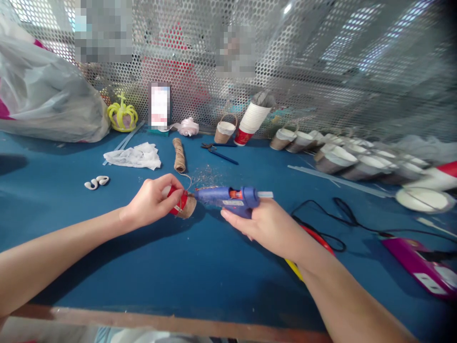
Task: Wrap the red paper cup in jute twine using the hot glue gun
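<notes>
My left hand (155,202) is closed on a small red paper cup (181,204) lying tilted above the blue table, its lower part wrapped in brown twine. In my right hand (273,224) is a blue hot glue gun (223,196), with a clear glue stick poking out of its back. The gun's nozzle points left and meets or nearly meets the cup's wrapped side; contact is hard to make out. A thin strand runs from the cup up to a roll of twine (179,155) just behind it.
Blue-handled pliers (221,151), a small basket (224,132) and stacked paper cups (255,119) stand behind. Finished-looking twine cups (337,158) line the right, near loose glue sticks (339,181). A purple power strip (416,264) with black cord lies right; a plastic bag (50,90) sits left.
</notes>
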A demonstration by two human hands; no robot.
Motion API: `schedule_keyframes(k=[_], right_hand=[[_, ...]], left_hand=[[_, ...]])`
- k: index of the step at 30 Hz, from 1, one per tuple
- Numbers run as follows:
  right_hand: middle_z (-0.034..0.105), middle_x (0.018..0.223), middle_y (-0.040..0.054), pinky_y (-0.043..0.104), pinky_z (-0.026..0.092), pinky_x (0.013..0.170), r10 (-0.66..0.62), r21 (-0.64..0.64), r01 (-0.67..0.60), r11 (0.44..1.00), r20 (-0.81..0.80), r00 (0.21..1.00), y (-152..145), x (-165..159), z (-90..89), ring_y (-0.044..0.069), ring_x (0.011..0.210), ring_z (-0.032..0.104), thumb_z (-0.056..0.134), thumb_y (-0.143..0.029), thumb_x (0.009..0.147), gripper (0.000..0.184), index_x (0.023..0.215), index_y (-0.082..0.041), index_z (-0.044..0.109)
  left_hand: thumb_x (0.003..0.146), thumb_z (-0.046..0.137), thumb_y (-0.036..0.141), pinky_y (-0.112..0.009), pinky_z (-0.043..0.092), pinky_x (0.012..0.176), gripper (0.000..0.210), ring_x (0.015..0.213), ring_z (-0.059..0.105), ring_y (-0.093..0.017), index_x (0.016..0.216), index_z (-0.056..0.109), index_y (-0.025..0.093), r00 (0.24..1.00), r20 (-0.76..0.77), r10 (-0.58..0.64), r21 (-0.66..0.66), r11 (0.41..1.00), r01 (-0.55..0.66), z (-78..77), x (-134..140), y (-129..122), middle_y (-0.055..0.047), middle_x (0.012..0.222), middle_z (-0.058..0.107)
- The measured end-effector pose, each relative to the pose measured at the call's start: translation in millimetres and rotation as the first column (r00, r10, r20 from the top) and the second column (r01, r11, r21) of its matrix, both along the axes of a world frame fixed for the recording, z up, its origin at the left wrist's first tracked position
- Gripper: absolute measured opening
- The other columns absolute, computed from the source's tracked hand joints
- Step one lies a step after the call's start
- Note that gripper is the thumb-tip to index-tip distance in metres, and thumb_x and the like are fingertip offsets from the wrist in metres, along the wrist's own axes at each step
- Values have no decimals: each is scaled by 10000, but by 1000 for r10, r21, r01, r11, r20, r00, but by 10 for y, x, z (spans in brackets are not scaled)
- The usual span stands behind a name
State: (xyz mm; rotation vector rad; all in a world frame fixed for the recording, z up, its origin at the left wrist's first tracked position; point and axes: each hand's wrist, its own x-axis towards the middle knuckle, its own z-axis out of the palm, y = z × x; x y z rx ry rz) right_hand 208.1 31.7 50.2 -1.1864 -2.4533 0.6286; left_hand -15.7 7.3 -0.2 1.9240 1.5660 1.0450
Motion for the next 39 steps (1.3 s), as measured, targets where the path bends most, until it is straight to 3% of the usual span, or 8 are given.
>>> schedule_keyframes(k=[11,17,39], right_hand=[[503,423,-49,243,411,489,21,27,-21,999,13,1000,-18,10,4,113,426,466,517,-240,780,294,494,-216,453],[631,627,-3,249,436,520,46,48,-47,998,27,999,-20,37,-67,146,565,556,520,-266,787,125,704,-198,583],[574,614,-23,230,423,491,44,5,-44,999,-21,999,-56,25,-83,114,512,496,527,-241,793,109,691,-203,525]], left_hand=[[804,493,296,-187,399,511,172,536,522,-98,780,580,150,999,24,22,-36,999,-21,18,5,4,-2,645,641],[790,496,320,-193,396,502,190,555,506,-111,760,577,151,995,56,84,-97,992,-78,24,8,28,-8,646,632],[783,502,326,-186,375,475,186,523,476,-103,749,565,154,993,75,94,-107,991,-85,27,17,33,3,611,600]])
